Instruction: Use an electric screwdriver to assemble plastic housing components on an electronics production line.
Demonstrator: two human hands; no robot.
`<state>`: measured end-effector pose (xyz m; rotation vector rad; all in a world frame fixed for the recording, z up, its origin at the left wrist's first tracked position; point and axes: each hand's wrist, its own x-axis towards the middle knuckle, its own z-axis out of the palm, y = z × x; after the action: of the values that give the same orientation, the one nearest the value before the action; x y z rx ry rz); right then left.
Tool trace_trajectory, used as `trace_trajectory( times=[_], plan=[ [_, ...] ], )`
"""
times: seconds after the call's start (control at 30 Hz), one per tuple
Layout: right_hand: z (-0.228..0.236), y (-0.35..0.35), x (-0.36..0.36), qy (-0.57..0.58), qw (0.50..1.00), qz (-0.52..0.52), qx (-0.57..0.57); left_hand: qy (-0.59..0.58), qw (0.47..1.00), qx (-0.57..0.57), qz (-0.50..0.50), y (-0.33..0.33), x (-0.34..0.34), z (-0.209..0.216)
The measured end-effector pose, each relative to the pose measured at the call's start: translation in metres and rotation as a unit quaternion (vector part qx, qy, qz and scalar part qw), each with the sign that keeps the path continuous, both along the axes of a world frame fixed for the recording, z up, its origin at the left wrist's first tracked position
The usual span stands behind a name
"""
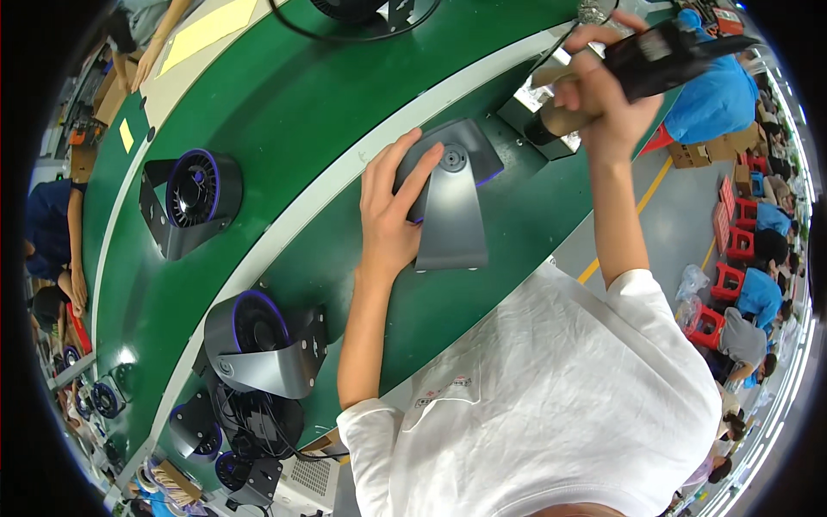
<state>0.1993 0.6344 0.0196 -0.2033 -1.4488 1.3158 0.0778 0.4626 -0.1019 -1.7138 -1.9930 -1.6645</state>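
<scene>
My left hand (389,207) grips a grey fan housing with a tapered metal stand (455,220) on the green bench. Its fingers are spread over the housing by the stand's round pivot, and purple trim shows at the edges. My right hand (616,108) is raised at the upper right, closed round a cordless screwdriver. The cordless screwdriver (656,62) is black and tan and slightly blurred. Its dark front end points down and left, over a shiny metal box (564,148). What the box holds is mostly hidden by the tool and hand.
A similar fan (196,189) sits on the bench's far side, beyond a pale divider strip (289,220). Another fan (263,345) stands left of my forearm, with several more and black cables behind it. Co-workers sit across the bench and along the right, near red stools (728,280).
</scene>
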Motion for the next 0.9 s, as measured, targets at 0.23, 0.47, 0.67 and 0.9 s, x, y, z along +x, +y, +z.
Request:
trace_trajectory(
  times=[0.23, 0.47, 0.67, 0.9],
  plan=[
    [0.066, -0.072, -0.04, -0.042, 0.994, -0.094, -0.025, 0.002, 1.0, 0.009, -0.007, 0.004, -0.001, 0.0],
    [0.052, -0.072, -0.045, -0.063, 0.994, -0.046, -0.072, -0.01, 1.0, 0.008, -0.015, 0.008, 0.003, 0.004],
    [0.052, -0.072, -0.047, -0.102, 0.986, -0.039, -0.124, -0.017, 1.0, 0.011, -0.015, 0.009, 0.002, 0.002],
    [0.04, -0.065, -0.041, -0.1, 0.987, 0.038, -0.118, 0.002, 1.0, 0.0, -0.028, 0.011, 0.003, 0.004]
  ],
)
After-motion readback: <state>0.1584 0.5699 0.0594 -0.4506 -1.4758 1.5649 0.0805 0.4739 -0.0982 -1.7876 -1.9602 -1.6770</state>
